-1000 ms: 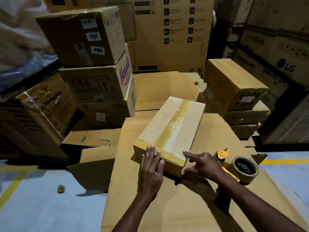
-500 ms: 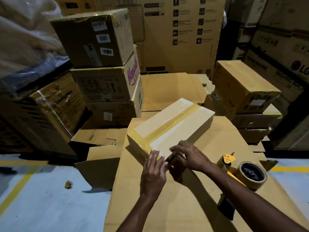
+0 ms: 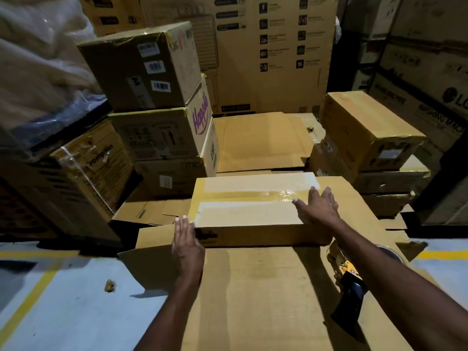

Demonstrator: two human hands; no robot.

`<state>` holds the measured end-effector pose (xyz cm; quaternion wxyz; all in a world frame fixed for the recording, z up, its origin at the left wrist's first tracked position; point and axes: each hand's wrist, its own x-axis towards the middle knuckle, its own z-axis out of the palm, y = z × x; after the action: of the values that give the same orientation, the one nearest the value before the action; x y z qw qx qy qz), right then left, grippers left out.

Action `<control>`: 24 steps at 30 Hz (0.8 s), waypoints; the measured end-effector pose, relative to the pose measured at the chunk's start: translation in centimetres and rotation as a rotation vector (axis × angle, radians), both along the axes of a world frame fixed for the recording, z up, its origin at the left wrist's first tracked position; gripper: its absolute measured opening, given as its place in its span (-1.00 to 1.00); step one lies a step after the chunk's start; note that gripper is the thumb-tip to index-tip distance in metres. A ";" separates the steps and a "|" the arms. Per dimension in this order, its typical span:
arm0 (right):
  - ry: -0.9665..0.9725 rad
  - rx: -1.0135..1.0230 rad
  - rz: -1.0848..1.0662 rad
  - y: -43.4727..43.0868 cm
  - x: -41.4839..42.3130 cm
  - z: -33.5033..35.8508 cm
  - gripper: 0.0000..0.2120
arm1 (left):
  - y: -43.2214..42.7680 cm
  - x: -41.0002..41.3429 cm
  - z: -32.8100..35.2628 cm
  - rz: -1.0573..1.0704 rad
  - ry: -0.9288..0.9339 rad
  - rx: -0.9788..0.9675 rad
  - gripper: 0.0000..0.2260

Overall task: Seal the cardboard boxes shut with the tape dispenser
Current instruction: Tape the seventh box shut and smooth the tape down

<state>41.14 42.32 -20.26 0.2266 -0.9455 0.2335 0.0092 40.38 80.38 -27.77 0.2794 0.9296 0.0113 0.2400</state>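
A long flat cardboard box lies crosswise on a flattened cardboard sheet, with brown tape running along its top seam. My left hand presses flat against the box's near left corner, fingers straight. My right hand lies flat on the box's top at its right end, fingers spread over the shiny tape. The tape dispenser, yellow with a black handle and a roll of tape, lies on the sheet to the right, partly hidden under my right forearm.
Stacked boxes rise at the left and taped boxes at the right. Large appliance cartons close off the back. Flat cardboard lies behind the box. Grey floor with yellow lines and a small scrap lies at the left.
The box has been turned from pointing away from me to lying crosswise. My right hand moved from the near end onto the top right; my left hand slid to the left corner.
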 end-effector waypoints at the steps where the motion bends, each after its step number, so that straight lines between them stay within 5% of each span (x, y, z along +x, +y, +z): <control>1: 0.025 0.009 -0.018 -0.2 0.2 0.0 -0.23 | -0.9 -0.3 0.3 0.003 0.061 0.007 -0.51; 7: 0.033 -0.016 -0.087 0.4 0.0 0.9 -0.13 | -7.7 -2.4 1.4 -0.269 0.308 -0.067 -0.13; 18: 0.006 -0.093 0.032 5.2 -4.5 3.0 -0.57 | -10.5 -1.2 0.7 -0.652 0.211 -0.119 -0.19; 24: 0.044 -0.329 0.063 5.0 -4.4 4.1 -0.44 | -14.8 -6.8 1.4 -0.544 0.203 0.071 -0.03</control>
<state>36.74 47.30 -16.14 0.0631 -0.9763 0.2069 -0.0014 33.60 65.63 -26.33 0.2983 0.9270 -0.2188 0.0624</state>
